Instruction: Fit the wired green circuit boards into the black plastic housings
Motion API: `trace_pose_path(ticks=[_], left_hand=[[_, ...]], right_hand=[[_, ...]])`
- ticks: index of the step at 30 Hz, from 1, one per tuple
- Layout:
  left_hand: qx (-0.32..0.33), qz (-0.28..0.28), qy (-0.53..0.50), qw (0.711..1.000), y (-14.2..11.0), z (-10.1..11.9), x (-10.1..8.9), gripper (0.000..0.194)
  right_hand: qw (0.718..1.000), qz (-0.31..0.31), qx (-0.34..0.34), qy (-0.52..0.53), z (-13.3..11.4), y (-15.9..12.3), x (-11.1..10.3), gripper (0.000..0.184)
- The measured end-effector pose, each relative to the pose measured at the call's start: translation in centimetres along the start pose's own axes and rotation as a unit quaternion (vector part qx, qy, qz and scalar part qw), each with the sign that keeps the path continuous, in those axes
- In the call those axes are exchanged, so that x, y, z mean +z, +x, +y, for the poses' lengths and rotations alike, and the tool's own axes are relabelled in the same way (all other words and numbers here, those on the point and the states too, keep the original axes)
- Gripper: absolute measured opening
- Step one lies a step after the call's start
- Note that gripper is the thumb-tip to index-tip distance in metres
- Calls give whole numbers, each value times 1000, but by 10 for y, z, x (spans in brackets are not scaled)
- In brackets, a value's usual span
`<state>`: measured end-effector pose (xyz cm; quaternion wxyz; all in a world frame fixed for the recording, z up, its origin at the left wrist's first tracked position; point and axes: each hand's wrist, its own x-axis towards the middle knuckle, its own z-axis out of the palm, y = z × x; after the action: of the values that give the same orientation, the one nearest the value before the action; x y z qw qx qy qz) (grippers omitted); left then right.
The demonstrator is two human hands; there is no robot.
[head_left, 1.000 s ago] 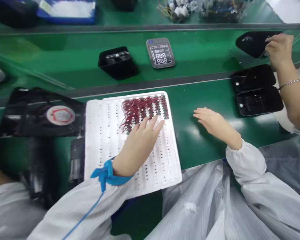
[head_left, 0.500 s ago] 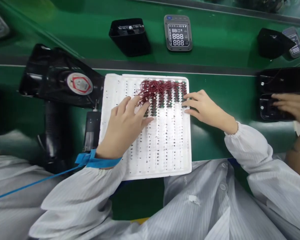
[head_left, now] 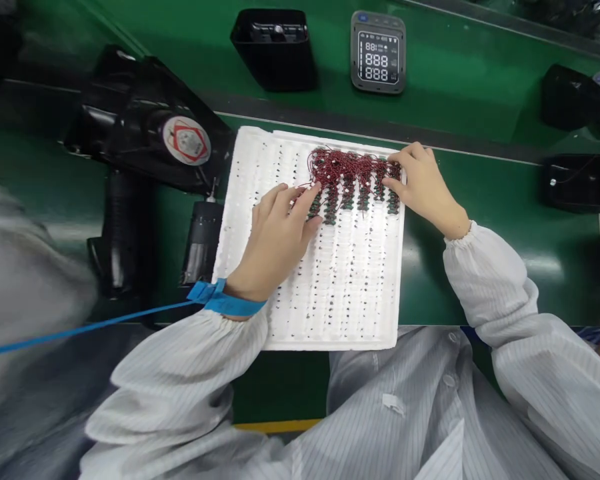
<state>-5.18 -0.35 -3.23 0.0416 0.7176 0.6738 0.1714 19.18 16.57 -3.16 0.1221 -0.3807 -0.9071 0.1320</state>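
A white foam tray (head_left: 350, 293) lies on the green bench in front of me, dotted with rows of small holes. Several small green parts with red wires (head_left: 347, 175) fill its far right corner. My left hand (head_left: 275, 243) rests flat on the tray, fingers stretched out, fingertips touching the near left edge of the red wires. A blue strap circles that wrist. My right hand (head_left: 423, 187) sits at the tray's far right corner, its fingers curled onto the wired parts there. Whether it holds one is hidden.
A black fan-like device (head_left: 150, 127) with a red and white label lies left of the tray. On the green belt behind are a black housing (head_left: 275, 50) and a grey display unit (head_left: 379, 52). More black housings (head_left: 580, 181) lie at the right. A blue cord (head_left: 80, 330) runs left.
My right hand has moved left from the bare bench onto the tray's far right corner. My left hand stays on the tray by the wires. The view has shifted down.
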Motion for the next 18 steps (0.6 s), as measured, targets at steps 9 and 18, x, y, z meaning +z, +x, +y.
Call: trace_pose_path(ticks=[9,18], left_hand=[[-13,2,-44,999,0,-3,10,53],[-26,-22,-69,997,-1,-9,6,57]], right_hand=[[995,-86,-30,29,6,24,-14,29],[991,-115,-49,44,1,22,-28,22]])
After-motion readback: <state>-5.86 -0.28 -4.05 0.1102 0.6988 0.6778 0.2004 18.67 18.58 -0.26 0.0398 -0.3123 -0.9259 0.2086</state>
